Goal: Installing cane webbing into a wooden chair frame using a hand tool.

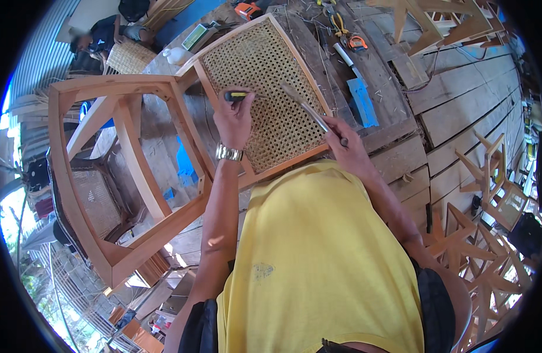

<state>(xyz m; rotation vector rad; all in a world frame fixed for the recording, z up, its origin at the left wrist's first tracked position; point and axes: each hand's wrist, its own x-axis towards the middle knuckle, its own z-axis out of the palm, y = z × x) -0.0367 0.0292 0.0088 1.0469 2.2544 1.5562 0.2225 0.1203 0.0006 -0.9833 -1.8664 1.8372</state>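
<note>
A: What's nearest?
B: The yellow cloth shirt (318,253) of the wearer, and past it the two bare hands, set apart.
A: Is the left one gripping anything?
B: Yes, the left hand (234,123) (a shiny metal watch (229,153) on its wrist) closes its fingers round a tool with a short black-and-yellow handle (237,95).
A: And the right?
B: The right hand (346,147) is clamped on a slim, metal-shafted tool (314,116) slanting up and leftward; its far end is blurred, so I can't fairly say whether it's a hammer.
A: Where's the work?
B: Below both hands: a pale woven cane panel (265,59) in a light-wood border, on the weathered wooden bench (388,106). To its left stretches an open, curved brown wooden frame (159,240).
A: What else lies about?
B: Right of the panel, a torn bright-blue strip (362,101); farther up, a white marker-like stick (343,54) and an orange-and-black tape measure (357,43).
A: Farthest off?
B: Bare wooden chair frames (459,241) at the right, and a co-worker in dark clothing (104,35) at upper left, beside a woven tan panel (129,59).
</note>
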